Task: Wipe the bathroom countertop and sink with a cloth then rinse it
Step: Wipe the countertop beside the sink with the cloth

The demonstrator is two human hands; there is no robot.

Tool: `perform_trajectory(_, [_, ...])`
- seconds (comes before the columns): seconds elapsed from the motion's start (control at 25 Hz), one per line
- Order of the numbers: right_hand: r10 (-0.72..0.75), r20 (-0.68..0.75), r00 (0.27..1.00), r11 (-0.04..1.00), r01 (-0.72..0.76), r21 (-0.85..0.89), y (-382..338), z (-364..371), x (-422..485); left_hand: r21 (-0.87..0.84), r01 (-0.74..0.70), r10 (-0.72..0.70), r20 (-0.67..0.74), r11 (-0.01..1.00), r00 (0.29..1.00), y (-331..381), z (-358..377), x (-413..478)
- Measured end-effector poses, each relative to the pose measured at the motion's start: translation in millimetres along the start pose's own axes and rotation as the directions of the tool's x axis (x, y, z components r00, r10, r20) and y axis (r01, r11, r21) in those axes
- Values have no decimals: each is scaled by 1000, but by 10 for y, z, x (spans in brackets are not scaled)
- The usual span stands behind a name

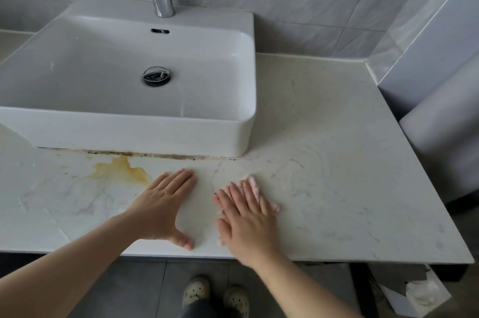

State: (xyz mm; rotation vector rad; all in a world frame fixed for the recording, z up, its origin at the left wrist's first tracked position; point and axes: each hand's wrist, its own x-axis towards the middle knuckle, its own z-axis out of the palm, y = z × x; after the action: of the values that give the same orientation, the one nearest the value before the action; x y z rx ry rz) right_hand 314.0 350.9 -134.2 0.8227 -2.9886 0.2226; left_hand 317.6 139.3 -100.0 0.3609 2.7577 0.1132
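Head view: right hand [246, 221] lies flat, fingers straight and spread, pressing the pink cloth [253, 185] onto the countertop [337, 162] at 5 o'clock from the sink [129, 133]. Left hand [166, 203] is flat and empty, apparently bracing. Yellow stain [121, 171] at its 10 o'clock is not yet wiped.

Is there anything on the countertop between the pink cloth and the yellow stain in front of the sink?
Yes. The left hand lies flat on the countertop, directly between the cloth under the right hand and the yellow stain. It lies just right of the stain. Nothing else visible lies between them.
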Motion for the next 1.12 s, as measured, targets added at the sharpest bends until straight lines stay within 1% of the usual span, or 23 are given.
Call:
perform_trajectory(0.04, [16, -14, 1000, 999, -16, -52, 191, 16, 12, -8, -6, 6, 3, 1000, 1000, 4, -16, -9])
perform_trajectory(0.08, [96, -13, 995, 991, -97, -96, 409, 21, -6, -6, -6, 6, 12, 1000, 1000, 4, -29, -22])
perform_trajectory(0.12, [227, -17, 974, 967, -227, -115, 608, 10, -38, -6, -1, 1, 6, 1000, 1000, -9, -20, -30])
perform_trajectory(0.2, [486, -52, 872, 869, -489, -72, 815, -67, -122, -7, 3, -3, -10, 1000, 1000, -19, -9, -37])
perform_trajectory(0.28, [618, -54, 784, 782, -620, -65, 557, -59, -82, 32, -13, 14, -7, 999, 1000, -37, -20, -29])
perform_trajectory(0.32, [588, -56, 807, 805, -590, -56, 257, -48, -41, 56, -23, 24, -13, 998, 1000, -73, -15, -23])
perform_trajectory(0.36, [488, -84, 869, 871, -491, -23, -55, 8, -3, 68, -39, 40, -17, 997, 999, -106, -11, -19])
perform_trajectory(0.44, [238, -30, 971, 971, -238, 2, -516, 73, 56, 84, -94, 96, -13, 992, 995, -204, 7, -26])
perform_trajectory(0.48, [163, 11, 987, 986, -163, -34, -555, 74, 84, 81, -114, 115, -13, 990, 993, -270, 17, -37])
perform_trajectory(0.52, [137, 17, 990, 986, -135, -94, -455, 94, 121, 71, -123, 125, -12, 990, 992, -358, 26, -53])
perform_trajectory(0.56, [182, 9, 983, 975, -179, -134, -305, 93, 138, 63, -121, 122, -10, 991, 993, -439, 23, -78])
perform_trajectory(0.6, [305, -21, 952, 942, -305, -141, -144, 85, 141, 72, -113, 114, -6, 991, 993, -515, 15, -97])
perform_trajectory(0.68, [598, -86, 797, 797, -602, -42, 24, 31, 123, 94, -114, 114, -3, 989, 993, -636, 14, -113])
perform_trajectory(0.72, [677, -83, 731, 733, -681, -15, -106, 45, 160, 95, -128, 128, 5, 987, 992, -681, 12, -114])
perform_trajectory(0.76, [691, -82, 718, 720, -694, -5, -332, 60, 219, 98, -147, 146, 10, 984, 989, -712, 14, -107])
perform_trajectory(0.8, [631, -48, 774, 775, -632, 7, -599, 91, 272, 101, -166, 166, 12, 981, 986, -742, 25, -95])
perform_trajectory(0.88, [359, 16, 933, 933, -359, 2, -1030, 194, 305, 104, -194, 194, 10, 975, 981, -787, 39, -88])
perform_trajectory(0.92, [255, 30, 967, 967, -254, -34, -1046, 192, 313, 111, -206, 206, 12, 972, 979, -805, 36, -88])
perform_trajectory(0.96, [228, 29, 973, 971, -225, -77, -911, 165, 321, 113, -213, 212, 14, 971, 977, -815, 27, -94])
perform_trajectory(1.0, [290, 5, 957, 951, -287, -112, -710, 127, 323, 105, -212, 212, 15, 972, 977, -816, 20, -101])
perform_trajectory(1.04, [398, -7, 917, 911, -396, -115, -491, 104, 315, 91, -211, 210, 14, 973, 978, -817, 7, -101])
perform_trajectory(1.08, [542, -29, 840, 836, -542, -86, -275, 62, 298, 82, -215, 215, 16, 973, 977, -818, -11, -98])
perform_trajectory(1.12, [671, -11, 741, 740, -671, -41, -157, 16, 301, 76, -223, 222, 21, 972, 975, -831, -25, -93])
